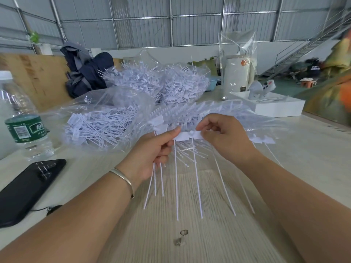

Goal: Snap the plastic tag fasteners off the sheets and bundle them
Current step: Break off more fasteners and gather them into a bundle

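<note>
Looking down from the head view, the left hand (155, 149) is pinching one end of a white strip of tag fasteners (187, 136) between thumb and forefinger while its curled lower fingers are gripping a few freed ones, likely as the start of a bundle. The right hand (226, 137) is pinching the strip's other end, fingers curled, so the two are probably bracing it for a snap. The strip is hanging above the tabletop (190, 234), tails trailing down, just in front of clear bags of fasteners (98, 124), with a phone (26, 188) and a water bottle (22, 118) lying to the left.
</note>
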Demonstrator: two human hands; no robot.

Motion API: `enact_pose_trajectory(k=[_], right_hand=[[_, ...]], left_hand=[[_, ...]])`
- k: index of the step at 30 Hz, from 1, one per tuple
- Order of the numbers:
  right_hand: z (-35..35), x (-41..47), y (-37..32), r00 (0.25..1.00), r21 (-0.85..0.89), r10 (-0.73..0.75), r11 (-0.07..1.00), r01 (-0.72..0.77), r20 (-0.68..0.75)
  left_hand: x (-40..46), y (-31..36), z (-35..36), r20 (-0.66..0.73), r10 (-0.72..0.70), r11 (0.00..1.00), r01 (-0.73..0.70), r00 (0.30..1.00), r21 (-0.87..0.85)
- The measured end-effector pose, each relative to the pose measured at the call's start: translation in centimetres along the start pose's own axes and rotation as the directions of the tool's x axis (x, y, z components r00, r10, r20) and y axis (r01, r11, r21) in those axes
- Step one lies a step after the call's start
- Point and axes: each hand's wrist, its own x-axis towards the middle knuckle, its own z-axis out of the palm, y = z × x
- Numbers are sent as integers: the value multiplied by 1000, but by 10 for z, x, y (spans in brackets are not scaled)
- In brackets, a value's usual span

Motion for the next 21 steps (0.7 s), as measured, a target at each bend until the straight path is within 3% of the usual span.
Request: enact_pose_trajectory(k=[5, 8, 13, 17, 21], right_hand=[[-6, 5, 5, 998, -126, 59, 990, -58, 3], [-9, 4, 2, 993, 66, 107, 992, -110, 47], [-7, 0, -12, 991, 301, 43, 950, -79, 124], [-3, -2, -14, 975, 323, 29, 941, -101, 220], [1, -2, -9, 978, 261, 48, 960, -102, 203]], left_hand=[[1, 0, -2, -16, 3, 999, -3, 1000, -33], [-1, 0, -1, 29, -5, 997, 7, 1000, -78], [-4, 2, 4, 133, -8, 985, 30, 991, -168], [-8, 0, 10, 246, -76, 980, 118, 966, -160], [-8, -2, 14, 298, -94, 981, 139, 950, -134]])
